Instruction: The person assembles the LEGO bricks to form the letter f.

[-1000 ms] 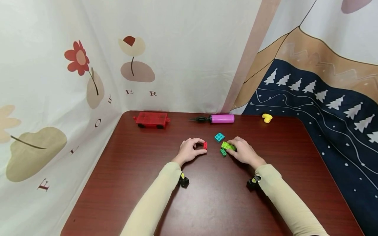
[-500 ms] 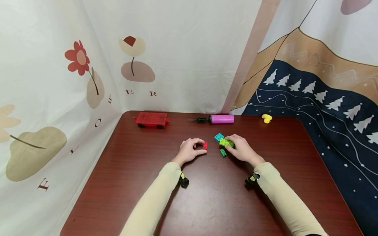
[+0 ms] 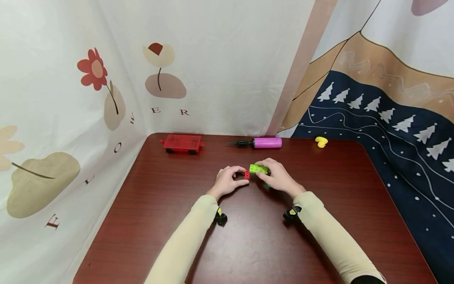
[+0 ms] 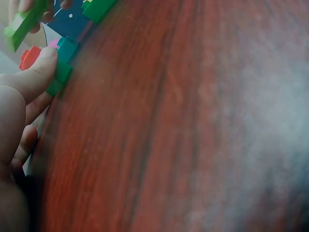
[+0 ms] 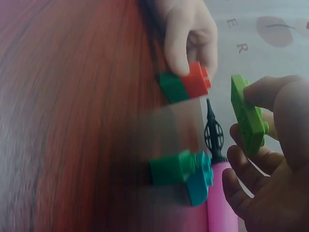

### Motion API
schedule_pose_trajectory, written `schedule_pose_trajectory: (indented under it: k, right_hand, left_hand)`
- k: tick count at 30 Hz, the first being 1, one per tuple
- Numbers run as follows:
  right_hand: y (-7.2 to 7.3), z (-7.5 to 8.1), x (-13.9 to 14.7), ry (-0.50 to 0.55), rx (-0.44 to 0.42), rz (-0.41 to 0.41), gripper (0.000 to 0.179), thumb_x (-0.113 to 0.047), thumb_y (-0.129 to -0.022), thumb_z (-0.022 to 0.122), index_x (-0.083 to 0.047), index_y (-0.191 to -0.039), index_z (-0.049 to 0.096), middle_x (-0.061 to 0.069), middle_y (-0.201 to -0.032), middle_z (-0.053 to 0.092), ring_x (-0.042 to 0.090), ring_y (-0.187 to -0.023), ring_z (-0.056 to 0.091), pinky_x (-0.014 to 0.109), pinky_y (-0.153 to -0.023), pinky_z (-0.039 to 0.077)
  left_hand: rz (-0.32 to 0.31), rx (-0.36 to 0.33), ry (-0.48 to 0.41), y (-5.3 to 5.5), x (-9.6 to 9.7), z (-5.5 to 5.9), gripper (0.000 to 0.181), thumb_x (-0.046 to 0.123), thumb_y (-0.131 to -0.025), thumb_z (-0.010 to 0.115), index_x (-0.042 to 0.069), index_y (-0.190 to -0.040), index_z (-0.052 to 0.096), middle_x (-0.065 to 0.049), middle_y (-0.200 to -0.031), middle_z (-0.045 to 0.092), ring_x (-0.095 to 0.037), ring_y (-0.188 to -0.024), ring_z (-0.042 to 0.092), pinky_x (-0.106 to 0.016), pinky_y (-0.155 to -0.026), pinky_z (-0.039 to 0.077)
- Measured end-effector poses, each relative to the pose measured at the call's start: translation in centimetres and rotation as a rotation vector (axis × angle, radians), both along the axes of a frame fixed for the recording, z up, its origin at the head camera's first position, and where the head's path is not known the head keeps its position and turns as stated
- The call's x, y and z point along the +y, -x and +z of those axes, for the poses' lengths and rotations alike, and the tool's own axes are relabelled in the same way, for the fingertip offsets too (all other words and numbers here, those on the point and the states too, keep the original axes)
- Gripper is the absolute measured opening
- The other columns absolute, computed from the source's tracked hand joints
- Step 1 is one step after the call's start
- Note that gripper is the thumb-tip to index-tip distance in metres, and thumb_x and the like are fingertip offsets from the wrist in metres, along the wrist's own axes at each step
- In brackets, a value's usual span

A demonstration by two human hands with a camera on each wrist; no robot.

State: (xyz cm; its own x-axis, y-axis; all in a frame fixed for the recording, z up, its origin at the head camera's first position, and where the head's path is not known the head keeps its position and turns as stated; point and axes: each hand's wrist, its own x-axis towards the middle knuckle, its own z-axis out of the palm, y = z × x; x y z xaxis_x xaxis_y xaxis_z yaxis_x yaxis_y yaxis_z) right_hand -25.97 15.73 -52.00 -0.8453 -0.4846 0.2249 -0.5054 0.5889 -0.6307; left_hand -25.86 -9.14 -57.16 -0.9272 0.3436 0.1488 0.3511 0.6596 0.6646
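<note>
My left hand (image 3: 227, 181) pinches a small red toy brick (image 3: 246, 175) between thumb and fingers. In the right wrist view that brick sits on a dark green brick (image 5: 175, 88), which stands on the table. My right hand (image 3: 280, 177) holds a flat lime-green brick (image 3: 258, 169) by its sides, studs up, just right of the red one and raised above the tabletop. Below the right hand are a loose green brick (image 5: 166, 168) and a teal brick (image 5: 198, 186). In the head view the right hand hides the teal one and most of the green one.
Along the back edge of the brown table (image 3: 248, 236) stand a red toy wagon (image 3: 182, 144), a purple balloon pump (image 3: 267, 142) with a black nozzle, and a yellow rubber duck (image 3: 321, 142). Printed curtains hang behind and at both sides.
My right hand has lifted the lime-green brick from beside the green and teal ones and carried it left, close to the red brick. The left hand has stayed in place.
</note>
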Motion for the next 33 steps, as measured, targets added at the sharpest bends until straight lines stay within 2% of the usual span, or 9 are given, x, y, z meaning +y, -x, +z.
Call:
schedule_pose_trajectory:
  k: [8,16,25,33]
  right_hand:
    - [0.1,-0.4,-1.6,0.001,0.059,0.076,0.032,-0.020,-0.100,0.074,-0.007,-0.129,0.073,0.008,-0.111,0.070,0.022,-0.098,0.061,0.042,-0.085,0.048]
    - [0.3,-1.1,-1.8,-0.037,0.061,0.081,0.032,-0.020,-0.100,0.075,-0.007,-0.129,0.073,0.008,-0.111,0.069,0.020,-0.100,0.061,0.041,-0.085,0.050]
    - [0.3,-1.4,-1.9,-0.040,0.058,0.082,0.030,-0.020,-0.099,0.076,-0.008,-0.126,0.074,0.008,-0.111,0.070,0.020,-0.099,0.061,0.042,-0.086,0.051]
    - [0.3,-1.6,-2.1,-0.026,0.090,0.099,0.031,-0.019,-0.098,0.077,-0.009,-0.127,0.073,0.007,-0.112,0.070,0.020,-0.100,0.062,0.041,-0.086,0.052]
  left_hand:
    - [0.011,-0.024,0.036,0.0,0.1,0.1,0.048,0.047,-0.089,0.084,0.023,-0.129,0.073,0.007,-0.106,0.069,-0.013,-0.090,0.053,-0.037,-0.087,0.036]
    - [0.011,-0.030,0.044,-0.1,0.2,0.3,0.048,0.046,-0.089,0.084,0.021,-0.129,0.072,0.005,-0.101,0.068,-0.014,-0.090,0.053,-0.037,-0.087,0.036]
    - [0.012,-0.022,0.044,0.1,0.1,0.1,0.045,0.045,-0.088,0.085,0.023,-0.126,0.074,0.005,-0.097,0.067,-0.013,-0.088,0.052,-0.036,-0.086,0.036]
    - [0.012,-0.009,0.032,0.0,0.0,-0.1,0.044,0.046,-0.088,0.084,0.023,-0.125,0.074,0.007,-0.095,0.065,-0.012,-0.087,0.051,-0.037,-0.086,0.036]
